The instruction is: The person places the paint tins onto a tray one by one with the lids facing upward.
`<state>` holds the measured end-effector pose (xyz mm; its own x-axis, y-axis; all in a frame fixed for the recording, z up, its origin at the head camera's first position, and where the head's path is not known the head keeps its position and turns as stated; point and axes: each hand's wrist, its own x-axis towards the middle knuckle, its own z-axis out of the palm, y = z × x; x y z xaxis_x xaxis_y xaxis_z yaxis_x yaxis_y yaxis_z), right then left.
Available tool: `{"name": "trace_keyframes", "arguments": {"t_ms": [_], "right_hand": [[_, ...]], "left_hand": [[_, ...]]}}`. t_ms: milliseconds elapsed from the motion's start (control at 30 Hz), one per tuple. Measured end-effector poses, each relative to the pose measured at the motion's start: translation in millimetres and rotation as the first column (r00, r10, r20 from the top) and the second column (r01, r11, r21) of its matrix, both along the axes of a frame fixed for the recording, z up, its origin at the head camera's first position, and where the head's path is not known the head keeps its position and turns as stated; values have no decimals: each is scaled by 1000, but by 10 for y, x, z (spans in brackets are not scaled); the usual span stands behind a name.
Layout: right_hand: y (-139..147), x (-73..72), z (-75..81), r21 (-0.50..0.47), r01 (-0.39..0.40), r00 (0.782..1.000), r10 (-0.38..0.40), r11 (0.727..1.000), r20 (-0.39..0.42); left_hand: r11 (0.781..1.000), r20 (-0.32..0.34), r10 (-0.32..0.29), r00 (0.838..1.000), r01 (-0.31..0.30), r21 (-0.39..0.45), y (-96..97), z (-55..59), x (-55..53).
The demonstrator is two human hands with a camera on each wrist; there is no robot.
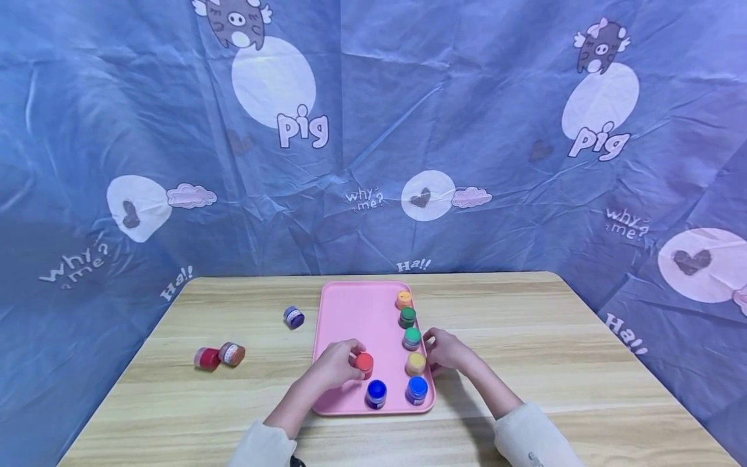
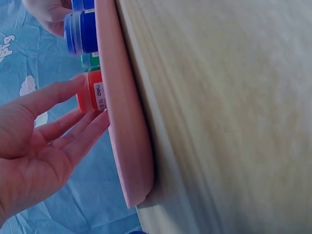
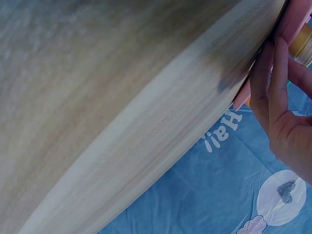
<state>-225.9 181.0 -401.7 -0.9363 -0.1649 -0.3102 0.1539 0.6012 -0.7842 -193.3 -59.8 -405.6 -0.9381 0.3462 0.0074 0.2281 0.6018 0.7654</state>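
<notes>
My left hand (image 1: 334, 368) pinches a small red paint jar (image 1: 364, 364) between thumb and fingers, above the lower middle of a pink tray (image 1: 358, 311). In the left wrist view, the red jar (image 2: 95, 91) is upright relative to the tray, its base at or very near the surface. My right hand (image 1: 448, 351) rests against the tray's right rim, beside a yellow jar (image 1: 416, 363) and a light green jar (image 1: 412, 338). Its fingers look fairly straight along the rim in the right wrist view. A dark blue jar (image 1: 376, 394) stands just in front of the red one.
Down the tray's right side also stand an orange jar (image 1: 404, 299), a dark green jar (image 1: 407, 317) and a blue jar (image 1: 417, 390). On the wooden table (image 1: 157, 415) to the left lie a purple jar (image 1: 294, 317), a brown jar (image 1: 232, 354) and a crimson jar (image 1: 207, 359).
</notes>
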Motion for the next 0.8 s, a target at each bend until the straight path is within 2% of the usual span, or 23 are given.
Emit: {"name": "trace_keyframes", "arguments": {"t_ms": [133,267,400,567,633,700,767,800], "right_hand": [[-2,-13,-6,-9,-2,1000,2,1000,0],[-4,-15,-13,-26,-7,1000,7,1000,-2],[-10,-14,-13,-27,-3,1000,3,1000,-3],[-14,-20,-2,-18,3,1000,-3,1000,-1],[-17,-24,-2,-11,4,1000,-4,1000,2],[-20,-26,-3,-6,4,1000,-4,1000,2],[-23,-25,-2,-5,4,1000,-4,1000,2],[-23,-27,-6,-1,4,1000,-4,1000,0]], "left_hand": [[1000,1,-21,1000,21,0,-93,45,3],[1000,-5,-18,1000,18,18,-239,141,1],[999,-23,48,999,-47,11,-434,253,-16],[987,-93,151,984,-155,-46,-766,387,-35],[977,-125,179,976,-192,-94,-919,435,-31],[958,-147,215,965,-238,-160,-1077,470,-24],[931,-163,246,955,-280,-233,-1232,490,-14],[911,-147,278,949,-309,-274,-1303,505,-1]]}}
